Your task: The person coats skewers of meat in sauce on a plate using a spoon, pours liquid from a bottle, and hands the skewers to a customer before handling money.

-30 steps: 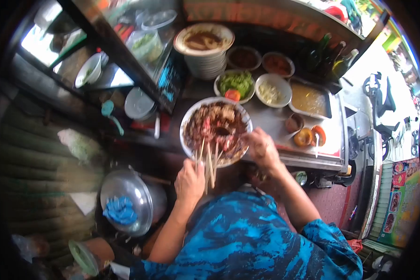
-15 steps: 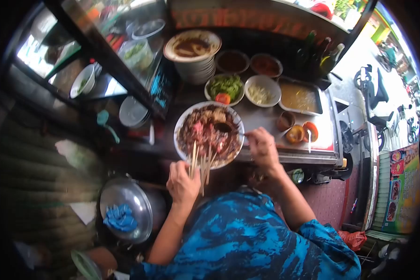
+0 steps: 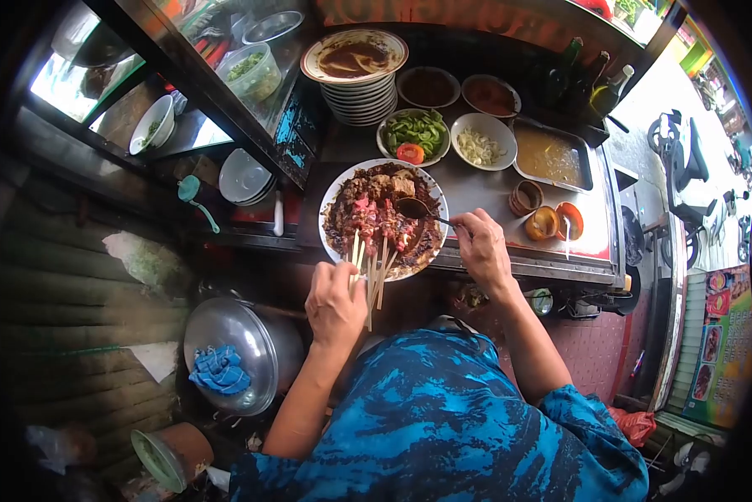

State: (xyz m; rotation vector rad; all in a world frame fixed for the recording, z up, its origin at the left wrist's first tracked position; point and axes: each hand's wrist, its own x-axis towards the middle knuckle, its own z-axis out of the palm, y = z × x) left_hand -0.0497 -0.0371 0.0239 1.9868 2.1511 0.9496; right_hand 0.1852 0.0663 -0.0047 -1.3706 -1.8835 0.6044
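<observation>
A white bowl [image 3: 441,197] of dark brown sauce stands at the counter's front edge. Several skewers of red meat [image 3: 368,219] lie in it, their bare sticks [image 3: 379,276] jutting over the near rim. My left hand [image 3: 337,303] is closed on some of these sticks at the lower left of the bowl. From the right, my right hand [image 3: 482,244] pinches the handle of a dark spoon [image 3: 413,208], whose head rests in the sauce beside the meat. Brownish chunks [image 3: 403,188] sit at the bowl's far side.
Behind the bowl are a plate stack [image 3: 361,107], sliced greens with tomato [image 3: 415,136], a bowl of pale slices [image 3: 479,146] and a tray of broth [image 3: 552,157]. Bottles [image 3: 608,94] stand at the back right. A lidded metal pot [image 3: 230,356] is at the lower left.
The camera view has shifted, so the counter appears slightly higher and farther right. My hands still hold the sticks and spoon, and the spoon's head remains in the bowl.
</observation>
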